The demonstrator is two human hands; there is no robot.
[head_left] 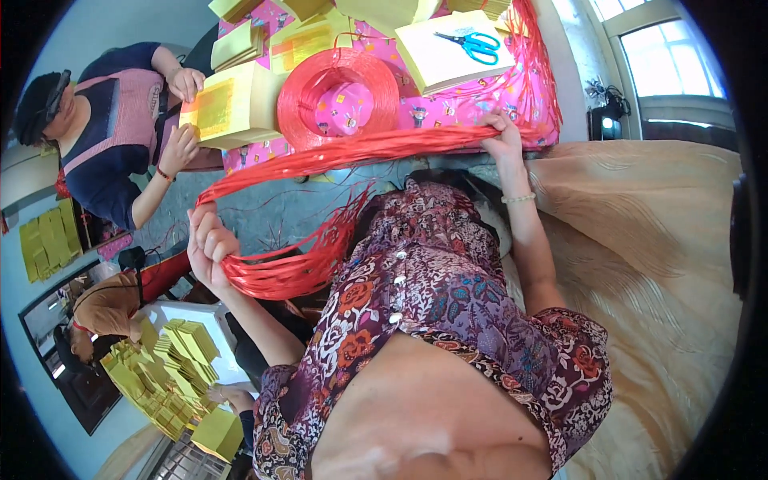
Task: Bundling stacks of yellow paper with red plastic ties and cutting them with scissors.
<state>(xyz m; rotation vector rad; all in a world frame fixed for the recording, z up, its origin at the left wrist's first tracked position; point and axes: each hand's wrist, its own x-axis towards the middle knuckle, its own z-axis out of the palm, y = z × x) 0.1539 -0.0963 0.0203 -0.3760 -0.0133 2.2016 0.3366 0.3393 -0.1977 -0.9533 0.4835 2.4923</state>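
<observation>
A long bundle of red plastic twine (352,157) stretches across in front of me, many thin strands side by side. My left hand (211,243) is closed around one end, and there the strands fold back and hang in a loop toward my lap. At the other end my right hand (504,139) grips the bundle near the table edge, fingers bent over it. Just beyond the bundle a big ring-shaped roll of red twine (379,90) lies on the table.
The table has a pink patterned cover (416,112). On it are scissors with blue handles (478,48) atop a pale paper stack (424,68). At left a co-worker (120,136) handles a yellow paper stack (248,104). Another person (108,308) sits by yellow bundles (188,344).
</observation>
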